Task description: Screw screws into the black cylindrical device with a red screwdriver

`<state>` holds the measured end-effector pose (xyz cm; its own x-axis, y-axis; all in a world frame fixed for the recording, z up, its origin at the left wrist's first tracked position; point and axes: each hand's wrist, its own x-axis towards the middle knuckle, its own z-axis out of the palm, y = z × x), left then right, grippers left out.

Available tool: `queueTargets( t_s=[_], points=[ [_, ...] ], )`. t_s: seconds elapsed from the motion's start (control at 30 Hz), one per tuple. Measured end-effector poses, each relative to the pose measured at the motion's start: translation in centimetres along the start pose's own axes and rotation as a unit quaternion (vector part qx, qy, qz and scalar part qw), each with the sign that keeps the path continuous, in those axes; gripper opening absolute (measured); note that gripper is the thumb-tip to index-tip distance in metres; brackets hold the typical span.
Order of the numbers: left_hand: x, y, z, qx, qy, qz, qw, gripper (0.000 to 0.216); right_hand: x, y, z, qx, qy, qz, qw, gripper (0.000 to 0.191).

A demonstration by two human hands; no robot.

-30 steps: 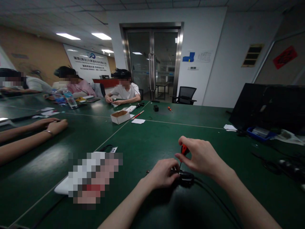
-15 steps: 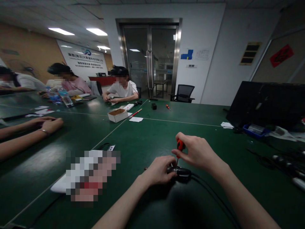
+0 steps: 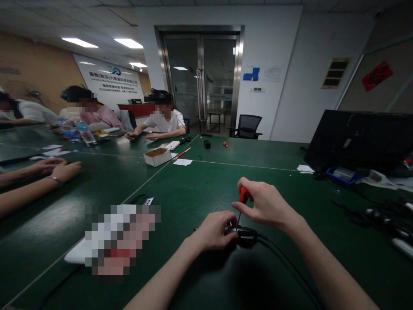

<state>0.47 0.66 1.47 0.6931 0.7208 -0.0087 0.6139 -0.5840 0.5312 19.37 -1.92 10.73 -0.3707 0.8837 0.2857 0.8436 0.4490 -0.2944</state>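
Your left hand (image 3: 215, 230) curls its fingers around the left end of the black corded device (image 3: 248, 236) on the green table (image 3: 180, 191). Your right hand (image 3: 267, 201) grips the red-and-black screwdriver (image 3: 244, 195), its tip down beside your left fingertips. Well beyond your fingers, leftward, sits an open white box (image 3: 158, 161); farther ahead lies an orange screwdriver (image 3: 226, 145).

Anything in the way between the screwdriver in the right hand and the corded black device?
Nothing visible. The right hand grips the screwdriver, its shaft running down to the corded black device. The left hand holds that device, fingers close beside the shaft. Tip contact is too small to confirm.
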Motion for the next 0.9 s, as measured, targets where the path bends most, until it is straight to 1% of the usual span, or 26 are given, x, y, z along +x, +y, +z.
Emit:
queueTargets(
  t_s=[0.07,0.17,0.33,0.4,0.5,0.57,0.63,0.77,0.9],
  points=[
    [-0.1,0.1,-0.1,0.000,0.001,-0.004,1.000,0.016,0.1,0.0,0.2,-0.031,0.008,0.021,0.999,0.026],
    [-0.1,0.2,-0.1,0.001,0.003,-0.008,1.000,0.015,0.2,0.0,0.4,-0.037,0.015,0.037,0.999,0.017],
    [-0.1,0.2,0.0,0.006,0.001,-0.012,1.000,0.014,0.0,0.1,0.3,0.011,0.020,0.005,1.000,0.021],
    [-0.1,0.3,-0.1,0.011,0.003,-0.018,1.000,0.014,0.0,0.1,0.3,-0.005,0.019,0.003,1.000,0.018],
    [-0.1,0.3,-0.1,0.020,0.004,-0.027,0.999,0.016,0.2,0.1,0.7,-0.058,0.027,0.034,0.997,0.025],
    [-0.1,0.3,-0.1,0.026,0.002,-0.033,0.999,0.017,0.4,0.2,1.1,-0.062,0.033,0.049,0.996,0.021],
    [-0.1,0.3,-0.1,0.030,0.002,-0.036,0.999,0.017,0.5,0.3,1.2,-0.044,0.042,0.047,0.997,0.016],
    [-0.1,0.3,-0.1,0.037,-0.001,-0.042,0.998,0.018,0.4,0.9,0.7,-0.014,0.078,0.043,0.996,0.015],
    [-0.1,0.3,-0.1,0.035,0.004,-0.036,0.999,0.018,0.3,1.8,-0.5,-0.011,0.113,0.065,0.991,0.016]
  ],
)
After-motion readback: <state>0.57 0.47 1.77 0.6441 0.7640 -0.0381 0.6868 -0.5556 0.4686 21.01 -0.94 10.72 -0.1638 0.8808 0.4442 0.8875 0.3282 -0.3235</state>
